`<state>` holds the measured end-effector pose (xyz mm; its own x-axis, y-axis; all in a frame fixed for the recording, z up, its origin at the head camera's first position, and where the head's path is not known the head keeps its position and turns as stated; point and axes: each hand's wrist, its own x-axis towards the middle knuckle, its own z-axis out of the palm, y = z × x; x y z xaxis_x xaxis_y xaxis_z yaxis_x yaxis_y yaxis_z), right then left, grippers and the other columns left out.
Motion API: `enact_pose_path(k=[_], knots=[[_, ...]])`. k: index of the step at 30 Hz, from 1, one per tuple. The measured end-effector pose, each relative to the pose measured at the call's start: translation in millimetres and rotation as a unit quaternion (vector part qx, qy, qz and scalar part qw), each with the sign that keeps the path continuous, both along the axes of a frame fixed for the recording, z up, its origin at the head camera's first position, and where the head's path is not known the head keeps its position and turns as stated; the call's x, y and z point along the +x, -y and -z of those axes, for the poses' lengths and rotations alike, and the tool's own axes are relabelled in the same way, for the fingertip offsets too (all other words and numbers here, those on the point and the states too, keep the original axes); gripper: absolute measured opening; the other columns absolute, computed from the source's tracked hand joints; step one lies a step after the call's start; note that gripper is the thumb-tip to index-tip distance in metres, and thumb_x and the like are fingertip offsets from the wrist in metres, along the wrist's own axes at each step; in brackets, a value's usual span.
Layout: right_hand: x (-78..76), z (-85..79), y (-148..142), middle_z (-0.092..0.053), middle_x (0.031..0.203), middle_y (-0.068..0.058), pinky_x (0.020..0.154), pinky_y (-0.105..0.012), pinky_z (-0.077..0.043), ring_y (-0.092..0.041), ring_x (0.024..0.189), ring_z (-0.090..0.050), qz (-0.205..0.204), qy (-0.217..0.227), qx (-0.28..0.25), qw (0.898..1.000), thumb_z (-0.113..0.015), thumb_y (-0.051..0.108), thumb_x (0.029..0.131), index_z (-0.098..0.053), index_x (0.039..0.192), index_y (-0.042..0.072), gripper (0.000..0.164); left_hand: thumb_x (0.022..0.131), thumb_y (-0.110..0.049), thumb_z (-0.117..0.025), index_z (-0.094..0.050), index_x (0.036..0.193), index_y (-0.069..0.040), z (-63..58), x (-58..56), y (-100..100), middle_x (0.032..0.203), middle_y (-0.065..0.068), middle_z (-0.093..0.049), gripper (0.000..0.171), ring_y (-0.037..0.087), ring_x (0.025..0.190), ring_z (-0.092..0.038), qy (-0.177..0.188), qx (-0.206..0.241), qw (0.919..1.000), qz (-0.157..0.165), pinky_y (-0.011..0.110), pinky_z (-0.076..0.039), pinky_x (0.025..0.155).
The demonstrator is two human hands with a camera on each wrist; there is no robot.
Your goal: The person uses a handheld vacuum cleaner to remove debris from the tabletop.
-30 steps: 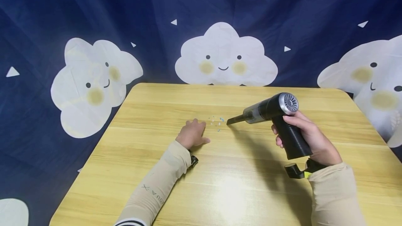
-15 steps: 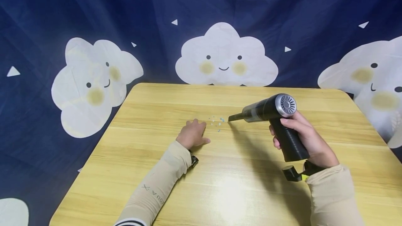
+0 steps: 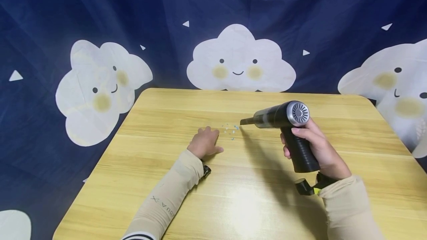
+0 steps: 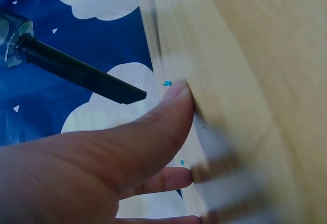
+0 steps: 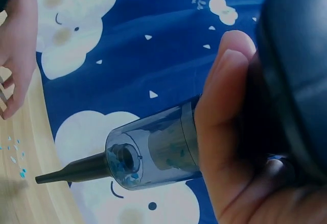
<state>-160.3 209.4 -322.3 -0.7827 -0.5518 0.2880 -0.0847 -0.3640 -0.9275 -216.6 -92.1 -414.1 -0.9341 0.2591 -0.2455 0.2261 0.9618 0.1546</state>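
My right hand [image 3: 320,147] grips the handle of a black handheld vacuum cleaner [image 3: 280,116] with a silver vented end. Its narrow nozzle [image 3: 247,121] points left, its tip close by small blue and white scraps [image 3: 233,132] on the wooden table. In the right wrist view, blue bits [image 5: 122,170] show inside the clear dust chamber [image 5: 158,150]. My left hand [image 3: 204,143] rests on the table just left of the scraps, fingers extended and thumb apart, holding nothing. The left wrist view shows the thumb [image 4: 163,117] against the tabletop, with a blue scrap [image 4: 167,83] near its tip.
The wooden table [image 3: 160,114] has rounded far corners. Behind it hangs a dark blue curtain [image 3: 166,3] with smiling clouds and white triangles. Each wrist carries a small black camera mount, such as the right one [image 3: 305,187].
My right hand has shifted left and slightly toward me with the vacuum cleaner; its nozzle tip first drew back right and up, then returned left toward the scraps. The left hand stays put.
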Motion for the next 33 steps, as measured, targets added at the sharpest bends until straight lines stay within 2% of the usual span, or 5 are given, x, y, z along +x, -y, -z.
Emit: enact_pose_path(k=[7, 14, 24, 31, 33], knots=[[0.1, 0.8, 3.6, -0.056, 0.082, -0.011, 0.053, -0.029, -0.055, -0.02, 0.057, -0.061, 0.01, 0.005, 0.003, 1.0, -0.024, -0.005, 0.097, -0.039, 0.127, 0.011, 0.037, 0.083, -0.05, -0.067, -0.049, 0.134, -0.009, -0.7, 0.4, -0.7, 0.131, 0.022, -0.05, 0.068, 0.043, 0.11, -0.049, -0.002, -0.002, 1.0, 0.002, 0.052, -0.052, 0.083], [-0.3, 1.1, 5.7, -0.056, 0.082, -0.01, 0.052, -0.03, -0.054, -0.02, 0.056, -0.061, 0.032, 0.004, 0.033, 0.999, -0.024, -0.003, 0.098, -0.037, 0.129, 0.012, 0.037, 0.083, -0.05, -0.068, -0.049, 0.133, -0.01, -0.9, 0.3, -0.6, 0.13, 0.022, -0.05, 0.068, 0.043, 0.11, -0.049, -0.002, -0.001, 1.0, 0.0, 0.052, -0.051, 0.084], [-0.5, 3.4, 7.8, -0.056, 0.084, -0.01, 0.053, -0.029, -0.054, -0.02, 0.058, -0.06, 0.029, 0.016, 0.031, 0.999, -0.025, -0.002, 0.098, -0.037, 0.129, 0.014, 0.037, 0.082, -0.052, -0.067, -0.048, 0.136, -0.011, -1.3, -0.7, 0.1, 0.132, 0.021, -0.049, 0.07, 0.043, 0.112, -0.049, 0.001, -0.005, 1.0, -0.002, 0.053, -0.051, 0.083], [-0.7, 3.3, 7.7, -0.056, 0.084, -0.01, 0.053, -0.03, -0.054, -0.02, 0.057, -0.06, 0.037, 0.008, 0.048, 0.998, -0.025, -0.002, 0.098, -0.036, 0.131, 0.014, 0.038, 0.083, -0.044, -0.07, -0.059, 0.114, -0.011, -7.0, -2.4, 3.4, 0.107, 0.013, -0.062, 0.047, 0.032, 0.094, -0.059, -0.01, 0.022, 0.9997, -0.005, 0.047, -0.054, 0.072], [-0.8, 2.8, 8.0, -0.055, 0.084, -0.01, 0.052, -0.03, -0.054, -0.02, 0.057, -0.06, 0.035, 0.007, 0.049, 0.998, -0.025, -0.002, 0.098, -0.035, 0.132, 0.014, 0.039, 0.084, -0.04, -0.07, -0.059, 0.116, -0.012, -9.5, -2.6, 4.4, 0.109, 0.011, -0.063, 0.045, 0.029, 0.097, -0.059, -0.004, 0.04, 0.9992, 0.003, 0.046, -0.054, 0.075]])
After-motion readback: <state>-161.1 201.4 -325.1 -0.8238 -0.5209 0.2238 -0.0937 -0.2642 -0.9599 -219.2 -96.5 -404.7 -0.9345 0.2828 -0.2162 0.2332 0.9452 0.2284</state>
